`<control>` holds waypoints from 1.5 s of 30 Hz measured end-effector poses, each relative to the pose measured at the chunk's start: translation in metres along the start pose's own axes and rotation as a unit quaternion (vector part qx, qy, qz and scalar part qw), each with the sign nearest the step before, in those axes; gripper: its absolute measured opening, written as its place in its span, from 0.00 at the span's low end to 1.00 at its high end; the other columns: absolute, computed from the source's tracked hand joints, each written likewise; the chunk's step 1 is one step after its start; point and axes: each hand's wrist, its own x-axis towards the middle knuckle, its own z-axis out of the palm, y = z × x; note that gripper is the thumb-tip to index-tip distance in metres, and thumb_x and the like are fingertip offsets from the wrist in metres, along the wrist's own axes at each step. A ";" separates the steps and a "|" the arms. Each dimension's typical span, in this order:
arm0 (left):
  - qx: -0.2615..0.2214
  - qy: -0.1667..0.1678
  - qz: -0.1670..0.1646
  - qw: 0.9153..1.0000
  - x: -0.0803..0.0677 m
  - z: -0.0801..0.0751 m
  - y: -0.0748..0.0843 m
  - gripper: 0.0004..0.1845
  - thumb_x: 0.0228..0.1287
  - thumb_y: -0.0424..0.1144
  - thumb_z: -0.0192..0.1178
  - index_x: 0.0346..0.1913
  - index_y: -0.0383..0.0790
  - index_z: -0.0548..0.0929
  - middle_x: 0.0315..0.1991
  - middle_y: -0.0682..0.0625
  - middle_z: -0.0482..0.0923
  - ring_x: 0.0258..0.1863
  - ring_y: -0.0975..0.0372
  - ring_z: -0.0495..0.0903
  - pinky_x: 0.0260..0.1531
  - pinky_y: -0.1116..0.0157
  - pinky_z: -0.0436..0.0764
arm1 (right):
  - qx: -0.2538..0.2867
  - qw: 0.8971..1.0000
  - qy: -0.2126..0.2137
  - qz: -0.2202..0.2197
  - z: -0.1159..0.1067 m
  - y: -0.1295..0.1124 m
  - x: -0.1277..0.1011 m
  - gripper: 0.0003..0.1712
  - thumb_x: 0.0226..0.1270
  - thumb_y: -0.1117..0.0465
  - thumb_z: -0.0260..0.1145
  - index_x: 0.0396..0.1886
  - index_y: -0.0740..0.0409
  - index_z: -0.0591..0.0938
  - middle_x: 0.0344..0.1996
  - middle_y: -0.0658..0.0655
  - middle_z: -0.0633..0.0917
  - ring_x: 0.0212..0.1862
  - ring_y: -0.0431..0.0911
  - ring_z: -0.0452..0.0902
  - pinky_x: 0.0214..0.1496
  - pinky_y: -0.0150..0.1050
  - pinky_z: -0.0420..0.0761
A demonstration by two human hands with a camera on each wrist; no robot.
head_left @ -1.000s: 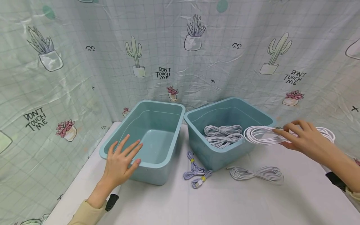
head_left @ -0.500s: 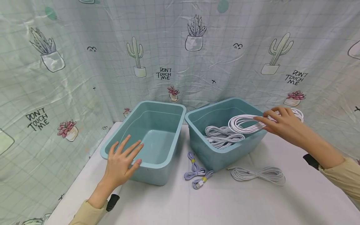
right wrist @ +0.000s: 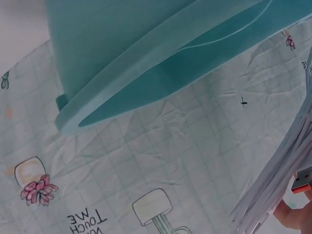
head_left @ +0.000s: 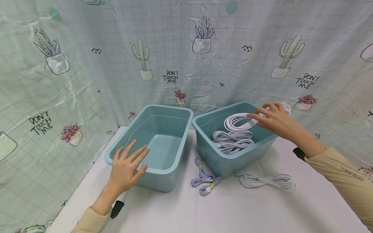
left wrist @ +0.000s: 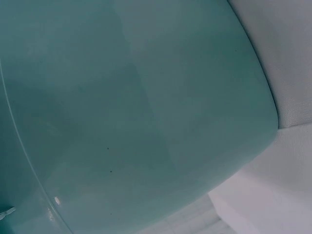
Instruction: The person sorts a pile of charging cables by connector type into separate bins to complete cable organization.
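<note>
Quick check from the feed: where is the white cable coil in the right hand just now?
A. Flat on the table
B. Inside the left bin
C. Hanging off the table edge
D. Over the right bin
D: the right hand holds the coil above the right bin, over the cables lying inside.

— Head view: where is it looking from?
— It is looking down from above at both bins (head_left: 163,168).
— Wrist views?
— Each is pressing close against a bin wall (left wrist: 146,122), (right wrist: 146,58).
</note>
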 end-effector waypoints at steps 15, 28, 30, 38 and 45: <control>0.008 0.012 0.008 1.000 0.001 0.002 -0.001 0.32 0.67 0.60 0.28 0.54 0.45 0.76 0.52 0.47 0.77 0.63 0.49 0.62 0.51 0.39 0.59 | 0.014 0.997 -0.069 0.034 0.026 0.010 0.023 0.26 0.47 0.61 0.70 0.49 0.44 0.76 0.41 0.54 0.77 0.44 0.54 0.68 0.44 0.60 0.68; 0.005 0.012 0.009 1.000 0.000 0.003 -0.002 0.32 0.67 0.60 0.28 0.54 0.44 0.76 0.52 0.47 0.77 0.64 0.49 0.61 0.51 0.39 0.59 | 0.021 0.996 -0.080 0.030 0.038 0.017 0.032 0.25 0.47 0.63 0.70 0.48 0.45 0.77 0.39 0.53 0.78 0.43 0.54 0.69 0.41 0.59 0.70; 0.004 0.011 0.008 1.000 0.000 0.003 -0.002 0.32 0.67 0.60 0.28 0.54 0.44 0.76 0.53 0.47 0.77 0.64 0.49 0.61 0.51 0.39 0.59 | 0.021 0.997 -0.074 0.028 0.040 0.018 0.033 0.24 0.48 0.63 0.70 0.48 0.45 0.77 0.40 0.54 0.78 0.44 0.54 0.69 0.41 0.60 0.70; -0.001 0.008 0.002 1.000 0.000 0.002 0.000 0.33 0.66 0.61 0.28 0.54 0.45 0.76 0.53 0.46 0.76 0.64 0.48 0.61 0.52 0.38 0.58 | 0.008 0.999 -0.049 0.014 0.042 0.021 0.036 0.26 0.48 0.63 0.70 0.49 0.42 0.75 0.44 0.53 0.76 0.47 0.56 0.67 0.39 0.62 0.69; -0.001 0.011 0.003 1.000 0.001 0.001 0.000 0.32 0.66 0.61 0.29 0.54 0.45 0.76 0.53 0.46 0.76 0.64 0.49 0.60 0.51 0.38 0.59 | -0.004 0.999 -0.042 0.007 0.042 0.023 0.032 0.26 0.48 0.61 0.70 0.49 0.43 0.75 0.44 0.55 0.77 0.45 0.57 0.68 0.38 0.60 0.70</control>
